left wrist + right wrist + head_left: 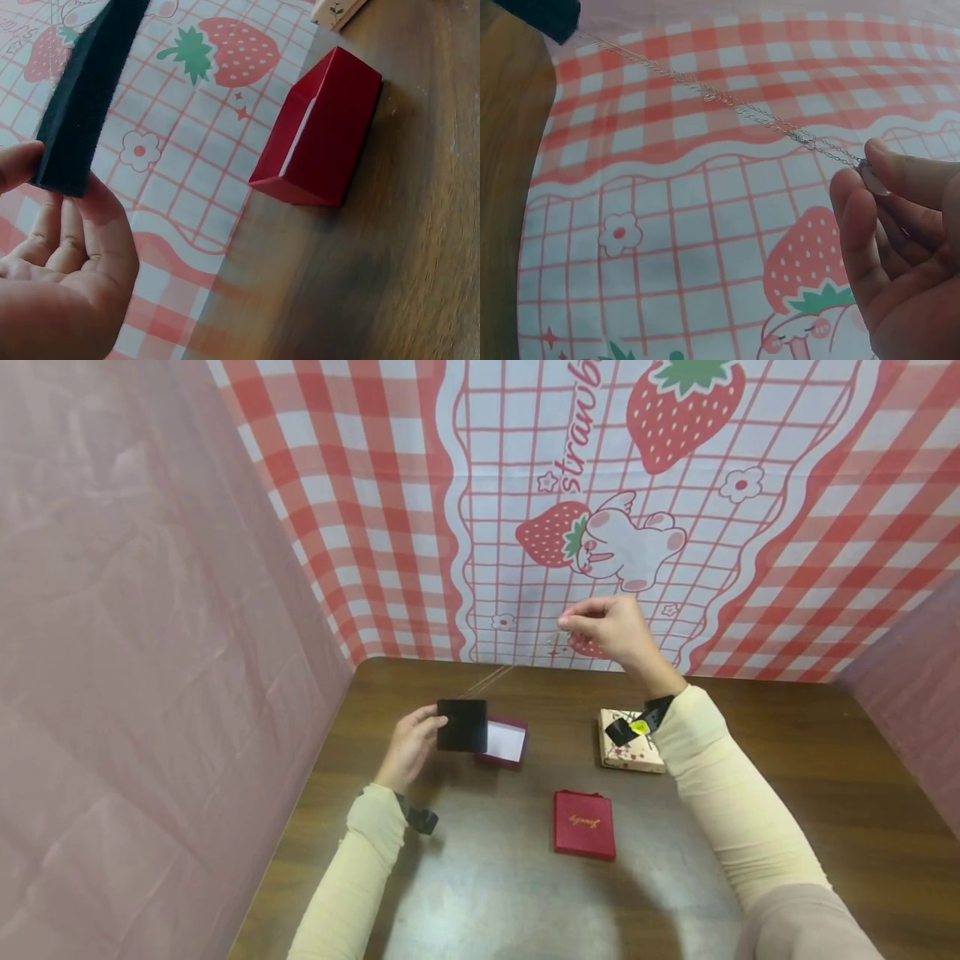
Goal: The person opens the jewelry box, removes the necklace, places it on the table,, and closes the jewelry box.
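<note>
My left hand point(411, 745) pinches a flat black foam pad point(462, 725) by its edge, thumb on one face and fingers on the other. In the left wrist view the pad point(90, 97) stands tilted on its thin side. From the pad a thin chain necklace point(705, 94) stretches taut in a double strand. Its far end is pinched between thumb and fingertips of my right hand point(611, 627), raised higher; a small shiny pendant point(874, 180) shows at those fingertips. Below the pad sits an open red box point(504, 745) with a white inside, partly covered by the pad.
A red lid point(584, 825) with gold lettering lies flat on the wooden table point(480, 893). A cream floral box point(630, 752) stands under my right wrist. Behind hangs a checked strawberry cloth point(405, 527), with a pink curtain point(150, 652) at the left.
</note>
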